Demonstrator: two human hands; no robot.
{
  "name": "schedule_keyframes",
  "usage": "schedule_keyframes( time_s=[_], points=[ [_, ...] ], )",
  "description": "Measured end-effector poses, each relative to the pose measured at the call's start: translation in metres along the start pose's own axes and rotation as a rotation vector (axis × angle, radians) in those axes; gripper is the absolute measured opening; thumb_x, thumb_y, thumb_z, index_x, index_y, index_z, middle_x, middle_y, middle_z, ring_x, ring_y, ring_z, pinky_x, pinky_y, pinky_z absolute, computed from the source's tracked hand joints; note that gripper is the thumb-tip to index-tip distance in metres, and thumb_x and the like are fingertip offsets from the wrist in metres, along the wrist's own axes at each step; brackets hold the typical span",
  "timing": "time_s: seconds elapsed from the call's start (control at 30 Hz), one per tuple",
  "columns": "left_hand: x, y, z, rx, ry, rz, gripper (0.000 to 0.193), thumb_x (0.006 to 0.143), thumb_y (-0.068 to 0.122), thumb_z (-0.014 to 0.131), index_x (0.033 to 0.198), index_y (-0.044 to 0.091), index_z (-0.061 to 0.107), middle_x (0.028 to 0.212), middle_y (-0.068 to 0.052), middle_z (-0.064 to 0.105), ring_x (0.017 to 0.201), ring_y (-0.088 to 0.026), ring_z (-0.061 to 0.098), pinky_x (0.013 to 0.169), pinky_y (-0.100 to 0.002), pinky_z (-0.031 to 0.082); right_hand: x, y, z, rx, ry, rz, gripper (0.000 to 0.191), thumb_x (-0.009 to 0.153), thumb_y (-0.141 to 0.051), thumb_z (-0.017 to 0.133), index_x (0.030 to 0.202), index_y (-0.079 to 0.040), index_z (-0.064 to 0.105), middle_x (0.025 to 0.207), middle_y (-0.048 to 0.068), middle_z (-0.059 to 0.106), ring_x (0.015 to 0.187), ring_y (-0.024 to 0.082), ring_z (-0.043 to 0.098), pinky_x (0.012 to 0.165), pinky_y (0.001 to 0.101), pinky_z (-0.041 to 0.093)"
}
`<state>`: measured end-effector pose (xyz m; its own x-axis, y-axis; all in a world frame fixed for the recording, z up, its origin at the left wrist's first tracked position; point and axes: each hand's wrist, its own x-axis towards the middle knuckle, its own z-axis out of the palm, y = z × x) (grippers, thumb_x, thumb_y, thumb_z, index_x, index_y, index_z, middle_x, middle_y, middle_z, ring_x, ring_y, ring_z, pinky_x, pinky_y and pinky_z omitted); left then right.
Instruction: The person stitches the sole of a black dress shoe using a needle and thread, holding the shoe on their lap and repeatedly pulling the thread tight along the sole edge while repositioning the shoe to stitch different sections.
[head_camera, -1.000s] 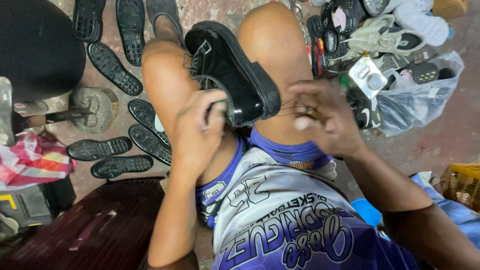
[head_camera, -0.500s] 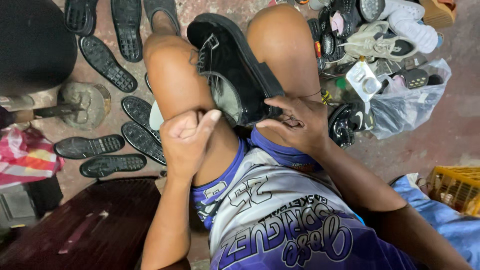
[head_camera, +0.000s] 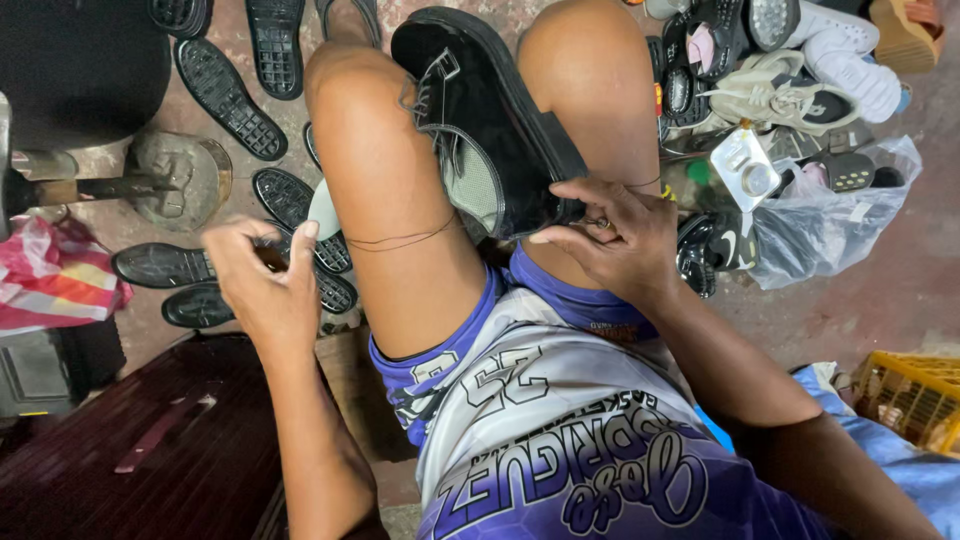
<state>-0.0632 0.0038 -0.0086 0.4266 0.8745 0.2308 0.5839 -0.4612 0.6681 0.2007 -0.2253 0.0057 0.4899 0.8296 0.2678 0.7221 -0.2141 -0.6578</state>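
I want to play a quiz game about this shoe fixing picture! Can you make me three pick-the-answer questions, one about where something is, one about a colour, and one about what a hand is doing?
1. Where is the black shoe?
A. Wedged between the person's knees
B. Inside the plastic bag
C. On the yellow crate

2. What colour is the crate at the lower right?
A. Green
B. Yellow
C. Pink

3. What is the left hand doing?
A. Gripping the shoe
B. Resting flat on the floor
C. Held out to the side with thread stretched across the thigh towards it

Answers:
1. A, the shoe sits sole-side against one knee with the other leg pressing it.
2. B, its lattice wall is yellow.
3. C, the left hand is off the shoe, while the right hand has its fingers at the heel.
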Motion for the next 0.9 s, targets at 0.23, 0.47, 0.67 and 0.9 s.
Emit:
schedule_keyframes(
  time_s=[0.23,0.47,0.67,0.9],
  points=[
    [0.02,0.095,0.028,-0.462,-0.445,0.318,0.022,0.103,0.005,0.062,0.124,-0.001,0.066,0.128,-0.019,0.067,0.12,-0.034,0.066,0.106,-0.04,0.052,0.002,-0.003,-0.007,0.026,-0.034,0.033,0.054,0.076,-0.028,0.098,0.12,-0.011,0.07,0.083,0.0,0.065,0.055,0.007,0.048,0.053,0.0246,0.04],
    [0.051,0.104,0.079,-0.517,-1.197,0.097,0.018,0.092,0.016,0.058,0.097,-0.001,0.064,0.072,-0.009,0.063,0.058,-0.019,0.065,0.057,-0.033,0.055,0.006,-0.013,-0.02,0.015,-0.116,0.072,0.055,0.079,-0.026,0.096,0.126,-0.015,0.069,0.067,0.001,0.053,0.058,0.01,0.051,0.057,0.0278,0.043],
    [0.05,0.101,0.081,-0.513,-1.216,0.018,0.012,0.087,0.009,0.057,0.079,0.001,0.057,0.063,-0.006,0.055,0.054,-0.014,0.059,0.052,-0.031,0.05,0.01,-0.028,-0.074,-0.258,-0.572,0.4,0.112,0.075,-0.042,0.089,0.166,-0.013,0.03,0.073,0.004,0.064,0.062,0.023,0.066,0.057,0.0384,0.052],
    [0.023,0.091,0.097,-0.818,-0.8,0.185,0.024,0.085,-0.007,0.058,0.076,0.001,0.037,0.075,-0.003,0.033,0.067,-0.014,0.035,0.059,-0.03,0.031,0.017,-0.026,-0.077,-0.161,-0.33,0.137,0.09,0.076,-0.041,0.085,0.149,-0.009,0.044,0.109,0.021,0.064,0.087,0.031,0.069,0.068,0.0416,0.057]
  ],
)
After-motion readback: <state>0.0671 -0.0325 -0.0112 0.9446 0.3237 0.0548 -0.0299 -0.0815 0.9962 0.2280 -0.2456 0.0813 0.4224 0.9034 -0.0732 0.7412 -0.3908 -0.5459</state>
